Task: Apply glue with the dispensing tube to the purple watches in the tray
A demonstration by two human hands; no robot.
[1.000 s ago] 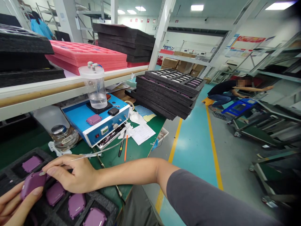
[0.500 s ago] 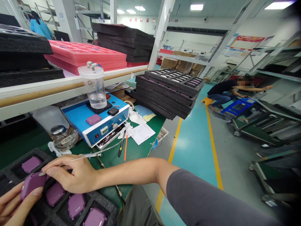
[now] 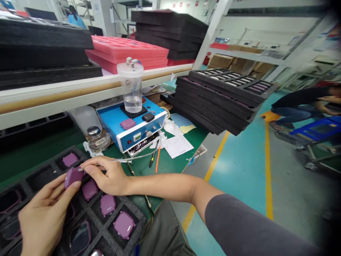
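Observation:
My left hand [image 3: 49, 202] grips a purple squarish watch case [image 3: 73, 176] by its edges, tilted above the foam tray [image 3: 99, 188]. Pinched in my right hand [image 3: 109, 174] is a thin clear tube [image 3: 133, 156], which runs rightward past the blue machine [image 3: 119, 132]. The tube's small pale tip [image 3: 80, 169] is at the edge of the held case; whether it touches I cannot tell. More purple cases, one of them the near case [image 3: 124, 224], sit in the tray's compartments. A dark-glass piece with a purple rim [image 3: 80, 237] lies in another.
On the machine stand a clear canister [image 3: 133, 103], a purple case [image 3: 128, 123] and a black case [image 3: 148, 117]. A glass jar [image 3: 98, 140] is beside it. Pens [image 3: 157, 160], paper [image 3: 177, 145] and stacked foam trays [image 3: 215, 103] lie rightward. A person [image 3: 298, 103] crouches beyond the aisle.
The view has swung left and down, so the scene sits further right and more of the tray and my left hand show. Both hands keep the same grips on the case and tube.

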